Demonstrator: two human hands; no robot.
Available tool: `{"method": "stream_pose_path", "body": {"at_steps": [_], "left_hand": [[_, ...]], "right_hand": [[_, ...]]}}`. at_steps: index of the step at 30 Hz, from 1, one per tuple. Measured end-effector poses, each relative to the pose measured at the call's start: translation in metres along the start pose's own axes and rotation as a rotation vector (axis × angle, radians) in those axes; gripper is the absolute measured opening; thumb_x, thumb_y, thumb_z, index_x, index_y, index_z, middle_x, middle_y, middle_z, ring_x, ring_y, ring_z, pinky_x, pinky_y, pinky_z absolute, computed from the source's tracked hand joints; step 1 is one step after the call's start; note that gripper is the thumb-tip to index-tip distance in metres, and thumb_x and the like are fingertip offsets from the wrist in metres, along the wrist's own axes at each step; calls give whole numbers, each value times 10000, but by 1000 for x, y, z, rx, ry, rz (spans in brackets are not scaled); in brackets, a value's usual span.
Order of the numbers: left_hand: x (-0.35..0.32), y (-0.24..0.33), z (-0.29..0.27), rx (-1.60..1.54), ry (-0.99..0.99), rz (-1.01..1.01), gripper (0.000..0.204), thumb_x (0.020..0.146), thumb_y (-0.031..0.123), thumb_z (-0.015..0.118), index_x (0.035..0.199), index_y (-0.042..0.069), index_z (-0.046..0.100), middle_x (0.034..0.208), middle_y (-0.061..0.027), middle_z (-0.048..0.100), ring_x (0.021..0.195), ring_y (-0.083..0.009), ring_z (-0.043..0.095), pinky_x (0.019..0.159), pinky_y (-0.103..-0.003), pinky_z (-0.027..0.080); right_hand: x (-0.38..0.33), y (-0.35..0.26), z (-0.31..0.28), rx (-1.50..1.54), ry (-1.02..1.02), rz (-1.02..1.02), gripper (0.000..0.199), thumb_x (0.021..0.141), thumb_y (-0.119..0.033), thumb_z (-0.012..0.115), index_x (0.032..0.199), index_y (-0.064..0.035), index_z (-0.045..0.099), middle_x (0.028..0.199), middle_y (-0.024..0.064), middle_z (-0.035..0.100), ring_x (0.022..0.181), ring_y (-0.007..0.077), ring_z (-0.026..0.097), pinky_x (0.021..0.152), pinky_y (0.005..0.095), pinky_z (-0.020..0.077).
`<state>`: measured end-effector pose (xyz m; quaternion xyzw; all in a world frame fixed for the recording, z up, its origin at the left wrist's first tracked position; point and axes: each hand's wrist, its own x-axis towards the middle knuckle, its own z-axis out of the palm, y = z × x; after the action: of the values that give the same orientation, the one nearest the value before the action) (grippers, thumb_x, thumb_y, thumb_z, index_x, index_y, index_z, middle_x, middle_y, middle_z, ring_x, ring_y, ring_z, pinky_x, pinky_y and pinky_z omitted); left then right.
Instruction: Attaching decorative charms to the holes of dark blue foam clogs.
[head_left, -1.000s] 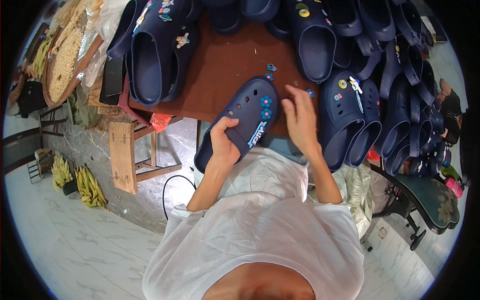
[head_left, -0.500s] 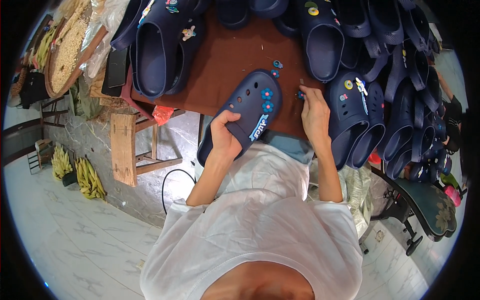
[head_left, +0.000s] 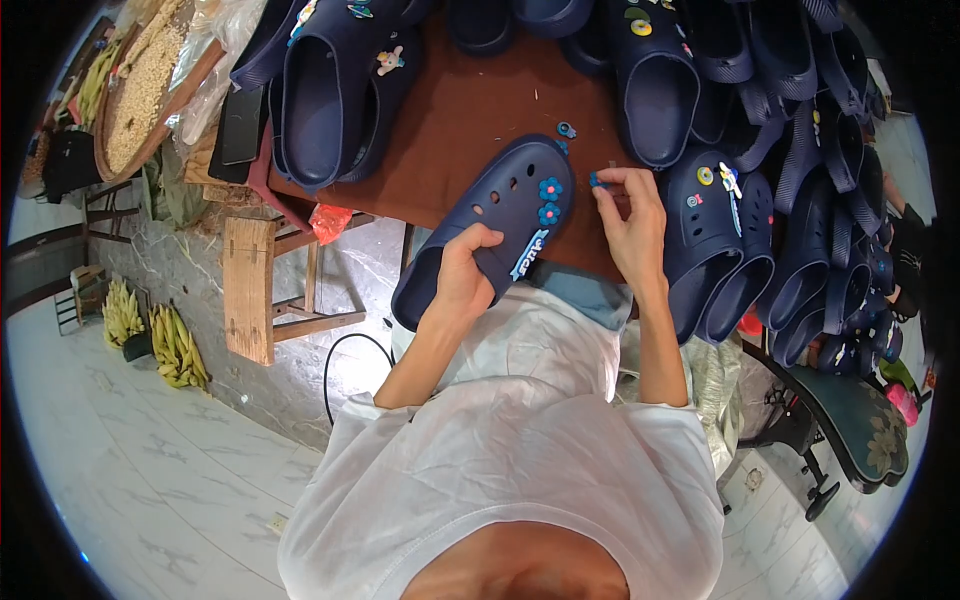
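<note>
My left hand grips a navy clog near its heel opening, thumb on top and the toe tilted up to the right. Two blue flower charms and a light-blue lettered charm sit along the clog's right side; several other holes are bare. Just right of the toe, my right hand pinches a small blue charm between thumb and fingertips, apart from the clog. Beyond the toe, another blue charm lies on the brown tabletop, and one more is partly hidden by the toe.
Navy clogs crowd the right and far side, some with charms. Another pair stands at the left, near a black phone. A wooden stool stands below the left table edge, and a dark chair is at the right.
My right hand has closed on the small blue charm and drawn it slightly left, toward the clog's toe. My left hand keeps its hold on the clog. The whole view has shifted a little.
</note>
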<state>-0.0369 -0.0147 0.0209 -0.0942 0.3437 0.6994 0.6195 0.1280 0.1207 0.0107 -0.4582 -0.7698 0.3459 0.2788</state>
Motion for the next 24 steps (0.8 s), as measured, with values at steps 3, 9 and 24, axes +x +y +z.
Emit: {"method": "stream_pose_path", "body": {"at_steps": [3,9,24], "left_hand": [[-1,-3,3,64,-10,2,499,786,-8,509,1284,-36,508,1210,-173,619,1071,-267,652,930,-393,556],[1,-20,-4,206,11,67,419,794,-16,534,1212,-29,551,1139,-133,636,1005,-238,655,896,-369,539],[-14,-18,0,465,-11,122,372,799,3,584,1169,28,589,1101,-57,623,993,-164,598,898,-315,477]], "right_hand": [[2,-18,1,176,50,-131,184,854,22,692,1029,-18,651,1024,98,606,870,215,665,757,308,534],[0,-38,8,162,-21,-258,220,823,-21,736,1035,-41,680,1037,94,619,920,223,643,772,321,526],[3,-19,4,473,-138,71,304,811,-47,785,1090,-36,666,1063,40,618,1062,152,601,889,315,508]]}}
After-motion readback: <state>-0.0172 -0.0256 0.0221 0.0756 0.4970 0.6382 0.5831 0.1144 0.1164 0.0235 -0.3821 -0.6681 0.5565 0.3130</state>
